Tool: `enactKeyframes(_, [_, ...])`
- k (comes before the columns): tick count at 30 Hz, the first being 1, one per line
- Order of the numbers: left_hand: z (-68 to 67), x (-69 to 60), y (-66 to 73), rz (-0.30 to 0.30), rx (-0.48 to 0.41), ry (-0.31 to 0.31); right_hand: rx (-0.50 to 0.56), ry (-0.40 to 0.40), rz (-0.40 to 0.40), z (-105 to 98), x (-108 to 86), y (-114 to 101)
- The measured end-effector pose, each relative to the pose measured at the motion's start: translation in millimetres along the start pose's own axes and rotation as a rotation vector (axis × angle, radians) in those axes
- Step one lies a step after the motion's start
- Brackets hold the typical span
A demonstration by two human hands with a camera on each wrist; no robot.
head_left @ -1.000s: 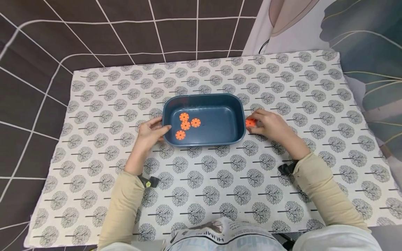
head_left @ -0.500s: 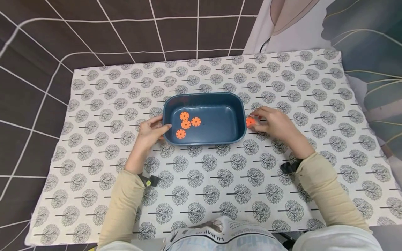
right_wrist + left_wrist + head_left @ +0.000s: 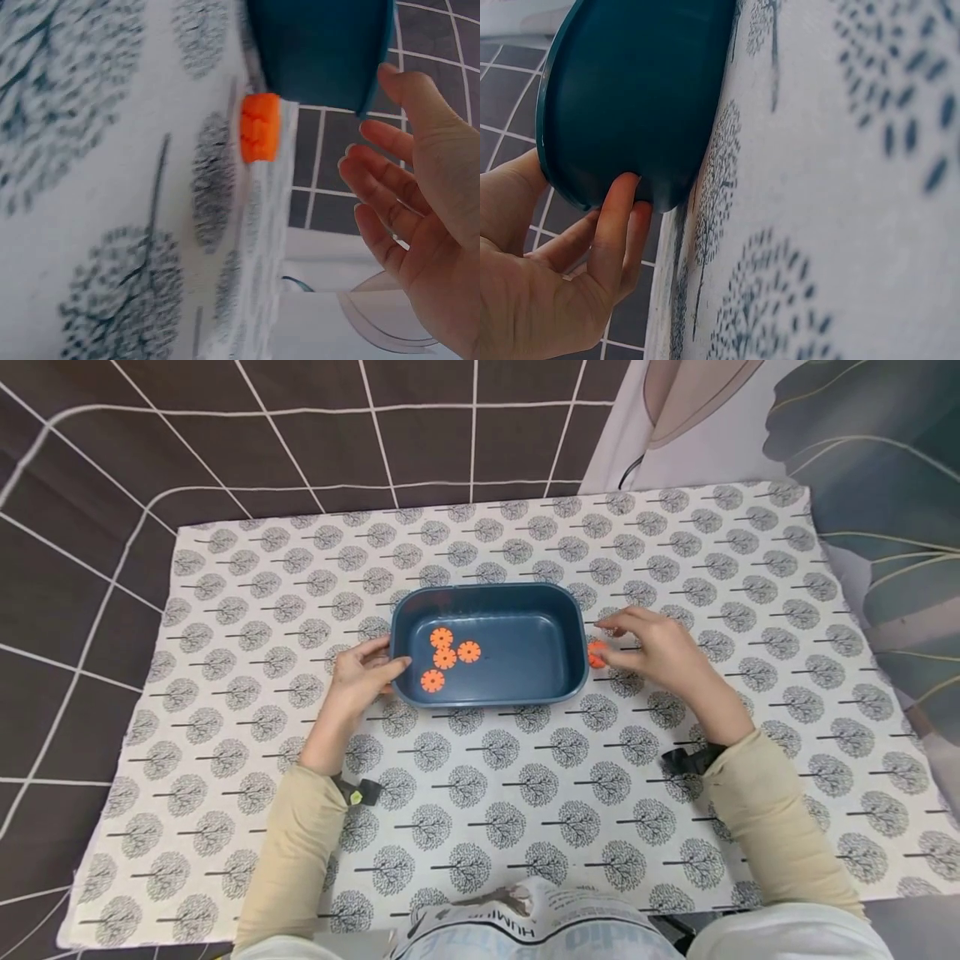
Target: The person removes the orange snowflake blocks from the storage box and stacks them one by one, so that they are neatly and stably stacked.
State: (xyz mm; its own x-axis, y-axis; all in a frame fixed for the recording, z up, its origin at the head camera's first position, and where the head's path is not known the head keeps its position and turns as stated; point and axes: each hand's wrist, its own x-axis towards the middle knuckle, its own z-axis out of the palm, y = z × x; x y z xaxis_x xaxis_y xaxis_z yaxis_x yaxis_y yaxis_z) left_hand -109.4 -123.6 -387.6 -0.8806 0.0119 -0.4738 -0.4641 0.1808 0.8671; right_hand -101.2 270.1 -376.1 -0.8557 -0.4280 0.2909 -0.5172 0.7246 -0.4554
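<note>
A dark blue tub [image 3: 525, 700] stands on the cloth, with several orange notched discs [image 3: 468, 651] lying in its left part. My left hand [image 3: 362, 677] grips the tub's left end, thumb over the rim; in the left wrist view the fingers [image 3: 615, 225] press on its outer wall. Beside the tub's right end an orange piece [image 3: 597, 654] rests on the cloth; the right wrist view shows the orange piece [image 3: 259, 127] as a short stack against the tub. My right hand [image 3: 656, 652] is spread around it, holding nothing, fingers apart from it.
A white cloth with a tree print [image 3: 502, 827] covers the table. Behind it hangs a dark curtain with white grid lines [image 3: 420, 443], and a grey-green patterned curtain [image 3: 900, 485] hangs at the right. Both wrists wear black straps.
My right hand has let go of the orange piece; its fingers have spread and drawn back slightly to the right. The left hand and the tub have not visibly moved.
</note>
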Motion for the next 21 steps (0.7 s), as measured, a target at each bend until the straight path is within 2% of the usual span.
enactKeyframes(5, [0.2,0.2,-0.4,0.003,0.011,0.002,0.045,0.063,0.026,-1.4,7.3,-10.6])
enactKeyframes(12, [-0.5,0.0,-0.9,-0.006,0.016,0.004,0.100,0.048,0.055,13.7,23.1,-23.8])
enactKeyframes(17, [-0.9,0.0,-0.8,0.000,0.017,0.005,0.146,0.067,0.042,24.4,33.0,-32.5])
enactKeyframes(21, [-1.6,0.1,-0.2,0.013,0.022,-0.003,0.136,0.089,0.033,33.2,37.9,-35.8])
